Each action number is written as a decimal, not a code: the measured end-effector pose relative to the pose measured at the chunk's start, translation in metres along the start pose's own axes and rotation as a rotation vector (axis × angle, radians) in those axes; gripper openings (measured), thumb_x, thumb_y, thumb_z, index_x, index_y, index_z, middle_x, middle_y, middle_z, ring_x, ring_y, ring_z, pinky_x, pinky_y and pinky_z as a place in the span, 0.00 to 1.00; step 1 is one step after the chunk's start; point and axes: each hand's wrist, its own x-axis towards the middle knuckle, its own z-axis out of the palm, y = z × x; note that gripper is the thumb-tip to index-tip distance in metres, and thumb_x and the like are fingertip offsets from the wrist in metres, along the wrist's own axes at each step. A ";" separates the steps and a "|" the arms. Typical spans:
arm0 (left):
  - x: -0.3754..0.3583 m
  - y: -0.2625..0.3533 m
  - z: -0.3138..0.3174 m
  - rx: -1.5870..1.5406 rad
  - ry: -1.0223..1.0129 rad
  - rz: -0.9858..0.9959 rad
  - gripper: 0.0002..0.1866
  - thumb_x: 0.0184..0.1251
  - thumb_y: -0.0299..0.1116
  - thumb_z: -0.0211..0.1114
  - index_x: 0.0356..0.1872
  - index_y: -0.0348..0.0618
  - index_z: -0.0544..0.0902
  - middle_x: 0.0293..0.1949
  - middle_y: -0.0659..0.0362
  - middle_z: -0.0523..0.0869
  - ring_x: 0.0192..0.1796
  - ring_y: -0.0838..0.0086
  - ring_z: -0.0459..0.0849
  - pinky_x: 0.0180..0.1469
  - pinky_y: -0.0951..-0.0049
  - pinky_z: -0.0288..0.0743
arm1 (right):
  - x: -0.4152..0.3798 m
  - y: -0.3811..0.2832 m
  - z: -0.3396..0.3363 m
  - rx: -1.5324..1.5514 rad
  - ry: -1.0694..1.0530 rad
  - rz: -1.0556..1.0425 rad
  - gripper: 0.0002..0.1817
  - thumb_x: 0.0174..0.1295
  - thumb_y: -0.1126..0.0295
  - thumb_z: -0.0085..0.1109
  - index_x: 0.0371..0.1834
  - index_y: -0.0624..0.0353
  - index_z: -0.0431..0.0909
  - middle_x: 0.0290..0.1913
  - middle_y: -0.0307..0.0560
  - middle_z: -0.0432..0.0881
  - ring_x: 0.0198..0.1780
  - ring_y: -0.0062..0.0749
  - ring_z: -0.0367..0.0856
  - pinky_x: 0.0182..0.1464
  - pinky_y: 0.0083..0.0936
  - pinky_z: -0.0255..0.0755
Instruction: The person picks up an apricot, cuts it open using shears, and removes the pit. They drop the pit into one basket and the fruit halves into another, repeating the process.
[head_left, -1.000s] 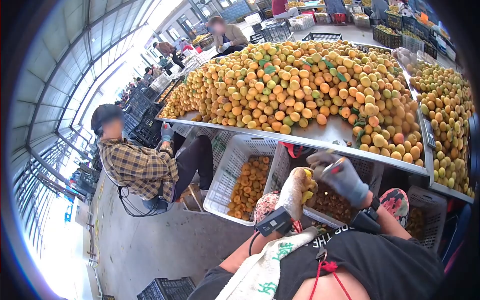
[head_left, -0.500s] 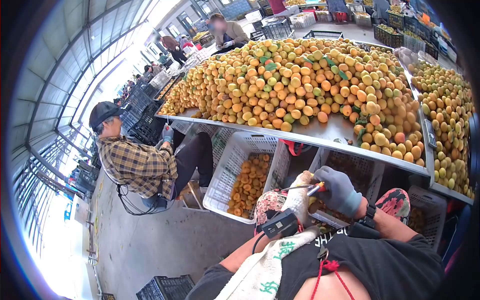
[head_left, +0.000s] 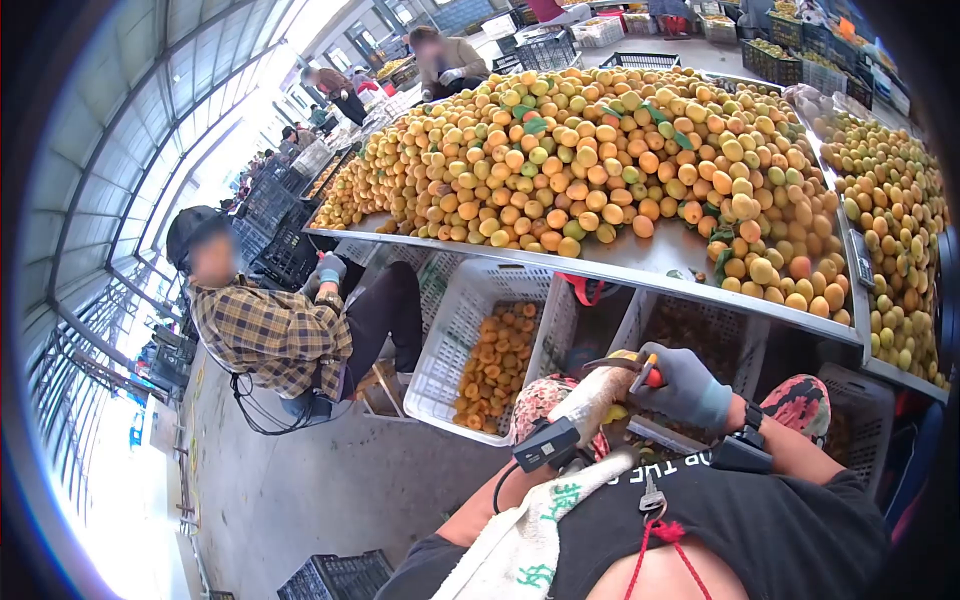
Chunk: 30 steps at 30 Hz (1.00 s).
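Observation:
My right hand [head_left: 685, 385], in a grey glove, is closed round the red-and-orange handle of a small knife [head_left: 653, 376]. The knife's dark blade points left across the fingertips of my left hand [head_left: 588, 393]. That hand wears a stained whitish glove and grips an apricot [head_left: 625, 355], of which only a yellow edge shows above the blade. Both hands are close together over my lap, in front of the metal table [head_left: 655, 257] heaped with apricots [head_left: 560, 170].
Below the table's edge stands a white crate [head_left: 430, 385] of apricot halves [head_left: 497, 362], with another crate [head_left: 745, 365] behind my right hand. A co-worker in a checked shirt [head_left: 270, 325] sits to the left. A black crate [head_left: 335, 577] is on the floor.
My left hand and the knife have shifted slightly up, and the blade now lies across the left fingertips at a different angle. The seated co-worker's head has turned.

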 end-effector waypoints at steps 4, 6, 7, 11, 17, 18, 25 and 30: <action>-0.007 0.051 0.020 -0.094 0.290 -0.495 0.22 0.69 0.54 0.60 0.49 0.46 0.83 0.36 0.59 0.83 0.33 0.73 0.81 0.35 0.73 0.75 | 0.001 0.004 -0.004 -0.292 -0.100 -0.061 0.13 0.58 0.66 0.67 0.38 0.61 0.75 0.30 0.59 0.80 0.35 0.59 0.81 0.37 0.40 0.75; -0.002 0.054 0.029 -0.238 0.360 -0.552 0.22 0.69 0.57 0.60 0.41 0.47 0.83 0.31 0.61 0.81 0.28 0.74 0.78 0.29 0.72 0.72 | 0.003 0.004 -0.005 -0.321 -0.101 -0.093 0.14 0.57 0.64 0.68 0.38 0.61 0.75 0.31 0.59 0.81 0.36 0.59 0.81 0.37 0.41 0.75; -0.002 0.055 0.031 -0.317 0.400 -0.578 0.21 0.68 0.58 0.61 0.38 0.49 0.83 0.29 0.62 0.80 0.26 0.75 0.76 0.25 0.72 0.70 | 0.003 0.004 -0.005 -0.352 -0.104 -0.128 0.15 0.57 0.63 0.69 0.38 0.61 0.75 0.31 0.60 0.81 0.36 0.59 0.81 0.36 0.42 0.75; 0.000 0.029 0.029 -0.520 0.395 -0.619 0.21 0.67 0.60 0.62 0.33 0.53 0.80 0.26 0.65 0.79 0.20 0.76 0.73 0.19 0.74 0.63 | 0.001 0.004 0.005 -0.397 -0.040 -0.100 0.14 0.56 0.64 0.68 0.37 0.60 0.74 0.31 0.59 0.81 0.35 0.59 0.81 0.36 0.45 0.75; 0.010 -0.003 0.037 -0.666 0.441 -0.679 0.24 0.66 0.63 0.60 0.32 0.51 0.78 0.24 0.63 0.75 0.21 0.74 0.72 0.20 0.72 0.65 | -0.006 0.017 0.017 -0.361 0.068 -0.155 0.10 0.52 0.72 0.64 0.36 0.57 0.74 0.31 0.57 0.80 0.36 0.59 0.80 0.35 0.45 0.72; 0.011 -0.007 0.040 -0.674 0.483 -0.658 0.24 0.66 0.63 0.60 0.33 0.51 0.78 0.24 0.63 0.75 0.21 0.73 0.72 0.20 0.71 0.65 | -0.004 0.016 0.016 -0.365 0.074 -0.146 0.10 0.52 0.73 0.64 0.36 0.57 0.74 0.31 0.57 0.79 0.36 0.59 0.80 0.35 0.46 0.72; 0.011 0.011 0.019 -0.751 0.381 -0.444 0.21 0.68 0.57 0.60 0.39 0.49 0.78 0.28 0.59 0.80 0.22 0.73 0.76 0.19 0.73 0.68 | 0.004 0.019 0.013 -0.183 0.246 -0.027 0.14 0.57 0.70 0.67 0.42 0.60 0.73 0.30 0.62 0.79 0.38 0.64 0.80 0.35 0.44 0.72; 0.002 0.017 -0.094 -0.142 0.903 -0.025 0.14 0.68 0.46 0.64 0.45 0.48 0.78 0.29 0.61 0.81 0.21 0.80 0.75 0.18 0.83 0.65 | -0.013 0.075 -0.014 -0.253 0.259 0.174 0.15 0.61 0.64 0.65 0.45 0.60 0.73 0.34 0.62 0.82 0.40 0.64 0.80 0.39 0.40 0.74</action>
